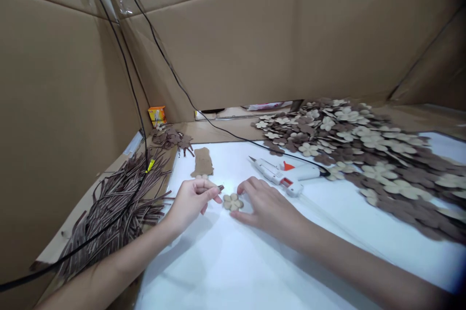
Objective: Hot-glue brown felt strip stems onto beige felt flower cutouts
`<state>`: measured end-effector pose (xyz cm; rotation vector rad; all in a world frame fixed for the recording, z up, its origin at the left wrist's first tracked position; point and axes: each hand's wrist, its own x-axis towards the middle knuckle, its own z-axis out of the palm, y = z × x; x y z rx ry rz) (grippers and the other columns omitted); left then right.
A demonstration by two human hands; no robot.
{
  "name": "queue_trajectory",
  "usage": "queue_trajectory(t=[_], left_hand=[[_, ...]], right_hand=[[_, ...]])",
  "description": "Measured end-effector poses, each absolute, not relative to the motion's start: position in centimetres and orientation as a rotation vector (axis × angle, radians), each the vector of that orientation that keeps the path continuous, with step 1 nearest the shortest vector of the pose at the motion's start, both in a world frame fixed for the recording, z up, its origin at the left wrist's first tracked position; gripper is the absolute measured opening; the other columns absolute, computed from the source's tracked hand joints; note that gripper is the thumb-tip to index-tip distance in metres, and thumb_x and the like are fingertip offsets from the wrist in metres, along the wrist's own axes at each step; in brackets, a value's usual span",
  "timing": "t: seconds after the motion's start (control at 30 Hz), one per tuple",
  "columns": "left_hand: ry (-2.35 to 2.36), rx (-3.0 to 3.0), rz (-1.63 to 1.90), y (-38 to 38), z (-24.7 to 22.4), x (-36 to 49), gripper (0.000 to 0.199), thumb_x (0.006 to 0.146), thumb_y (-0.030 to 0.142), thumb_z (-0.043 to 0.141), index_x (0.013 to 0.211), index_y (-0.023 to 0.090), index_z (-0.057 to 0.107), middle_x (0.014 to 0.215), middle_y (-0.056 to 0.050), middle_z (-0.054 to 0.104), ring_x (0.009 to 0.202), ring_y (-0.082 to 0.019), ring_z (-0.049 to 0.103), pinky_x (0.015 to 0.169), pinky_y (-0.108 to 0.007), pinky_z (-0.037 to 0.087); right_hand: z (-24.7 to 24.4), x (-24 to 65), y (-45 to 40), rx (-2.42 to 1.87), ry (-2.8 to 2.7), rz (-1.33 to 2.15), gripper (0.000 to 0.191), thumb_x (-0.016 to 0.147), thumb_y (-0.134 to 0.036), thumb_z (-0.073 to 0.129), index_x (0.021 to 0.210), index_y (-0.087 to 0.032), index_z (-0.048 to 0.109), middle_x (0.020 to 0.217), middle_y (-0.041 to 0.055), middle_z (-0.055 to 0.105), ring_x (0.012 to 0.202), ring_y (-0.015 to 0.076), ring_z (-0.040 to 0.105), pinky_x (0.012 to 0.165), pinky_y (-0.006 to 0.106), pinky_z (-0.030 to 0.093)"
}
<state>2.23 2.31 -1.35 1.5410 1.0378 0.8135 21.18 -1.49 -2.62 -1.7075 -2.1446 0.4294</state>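
My left hand [194, 198] pinches a small brown piece [221, 187] between its thumb and finger. It is up near the left side of the small flower [233, 202]. The flower lies on the white board [225, 261], nearer to its left edge than its right edge. It has light petals on top and darker ones peeking out under them. My right hand [260, 205] curves around the flower's right side, with the thumb on the near side and a finger on the far side. I cannot tell if they squeeze it.

Past my left hand, close to the board's far left corner, is a flat brown patch [203, 162]. The white glue gun [280, 172] lies past my right hand, toward the far edge, and its tip points to the far left corner. A black cord [233, 134] runs to it. A big pile of brown and cream flowers [374, 142] covers the far right corner. Thin brown strips [120, 208] lie in a messy heap beside the left edge.
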Motion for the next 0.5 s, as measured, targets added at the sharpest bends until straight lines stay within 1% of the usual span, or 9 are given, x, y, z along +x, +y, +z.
queue_trajectory(t=[0.07, 0.17, 0.23, 0.3, 0.33, 0.37, 0.4, 0.47, 0.5], left_hand=[[1.041, 1.555, 0.806, 2.2, -1.3, 2.3, 0.025, 0.075, 0.036, 0.059, 0.066, 0.013, 0.062, 0.065, -0.003, 0.065, 0.039, -0.004, 0.034, 0.039, -0.02, 0.024], [1.042, 1.581, 0.791, 2.2, -1.1, 2.3, 0.024, 0.075, 0.035, 0.059, 0.066, 0.013, 0.063, 0.065, -0.003, 0.065, 0.04, -0.005, 0.035, 0.04, -0.02, 0.026], [1.045, 1.594, 0.766, 2.3, -1.0, 2.3, 0.023, 0.075, 0.034, 0.06, 0.067, 0.013, 0.064, 0.064, -0.002, 0.064, 0.041, -0.005, 0.035, 0.041, -0.019, 0.026], [1.055, 1.601, 0.727, 2.3, -1.0, 2.3, 0.021, 0.073, 0.032, 0.062, 0.067, 0.013, 0.065, 0.061, -0.001, 0.062, 0.039, -0.004, 0.033, 0.04, -0.019, 0.024], [1.062, 1.601, 0.705, 2.3, -1.1, 2.2, 0.02, 0.073, 0.031, 0.062, 0.067, 0.013, 0.065, 0.059, 0.0, 0.061, 0.039, -0.004, 0.031, 0.039, -0.019, 0.023], [1.068, 1.601, 0.682, 2.3, -1.1, 2.2, 0.019, 0.073, 0.03, 0.062, 0.066, 0.012, 0.065, 0.056, 0.001, 0.06, 0.038, -0.004, 0.03, 0.039, -0.019, 0.022], [1.075, 1.598, 0.659, 2.3, -1.2, 2.2, 0.019, 0.072, 0.03, 0.062, 0.066, 0.012, 0.065, 0.054, 0.001, 0.059, 0.037, -0.003, 0.029, 0.039, -0.019, 0.021], [1.089, 1.589, 0.612, 2.4, -1.3, 2.3, 0.018, 0.072, 0.029, 0.063, 0.066, 0.012, 0.065, 0.052, 0.002, 0.058, 0.037, -0.003, 0.028, 0.039, -0.019, 0.021], [1.096, 1.582, 0.585, 2.4, -1.4, 2.3, 0.017, 0.072, 0.028, 0.063, 0.066, 0.012, 0.065, 0.052, 0.002, 0.058, 0.037, -0.003, 0.028, 0.039, -0.019, 0.021]], right_hand=[[-2.8, 21.2, -1.3, -1.691, -2.187, 0.399, 0.026, 0.074, -0.036, 0.06, 0.094, -0.02, 0.055, 0.098, 0.007, 0.055, 0.09, 0.0255, 0.053, 0.076, 0.039, 0.04], [-2.7, 21.7, -1.0, -1.614, -2.253, 0.444, 0.021, 0.078, -0.025, 0.054, 0.098, -0.025, 0.058, 0.099, 0.0057, 0.054, 0.09, 0.0229, 0.054, 0.078, 0.037, 0.041], [-2.5, 22.1, -0.9, -1.535, -2.313, 0.502, 0.029, 0.079, -0.016, 0.048, 0.104, -0.028, 0.058, 0.101, 0.0052, 0.054, 0.093, 0.0214, 0.054, 0.08, 0.035, 0.041], [-2.5, 22.6, -1.0, -1.489, -2.312, 0.565, 0.044, 0.078, -0.007, 0.04, 0.113, -0.03, 0.054, 0.106, 0.0048, 0.053, 0.099, 0.02, 0.052, 0.083, 0.033, 0.041], [-2.6, 22.7, -1.1, -1.492, -2.282, 0.594, 0.048, 0.077, -0.005, 0.038, 0.117, -0.03, 0.051, 0.108, 0.0047, 0.053, 0.102, 0.0192, 0.052, 0.085, 0.033, 0.04], [-2.6, 22.8, -1.1, -1.507, -2.244, 0.62, 0.05, 0.077, -0.004, 0.037, 0.119, -0.027, 0.048, 0.111, 0.005, 0.052, 0.104, 0.0188, 0.051, 0.087, 0.033, 0.04], [-2.7, 22.9, -1.3, -1.527, -2.207, 0.642, 0.046, 0.078, -0.006, 0.037, 0.119, -0.024, 0.047, 0.113, 0.0058, 0.053, 0.106, 0.019, 0.05, 0.088, 0.033, 0.039], [-2.7, 22.8, -1.5, -1.582, -2.15, 0.673, 0.033, 0.082, -0.018, 0.042, 0.114, -0.019, 0.049, 0.113, 0.0078, 0.054, 0.107, 0.0213, 0.05, 0.089, 0.035, 0.039], [-2.7, 22.7, -1.6, -1.607, -2.138, 0.676, 0.03, 0.082, -0.026, 0.046, 0.11, -0.018, 0.051, 0.111, 0.0086, 0.054, 0.106, 0.0229, 0.05, 0.089, 0.036, 0.04]])
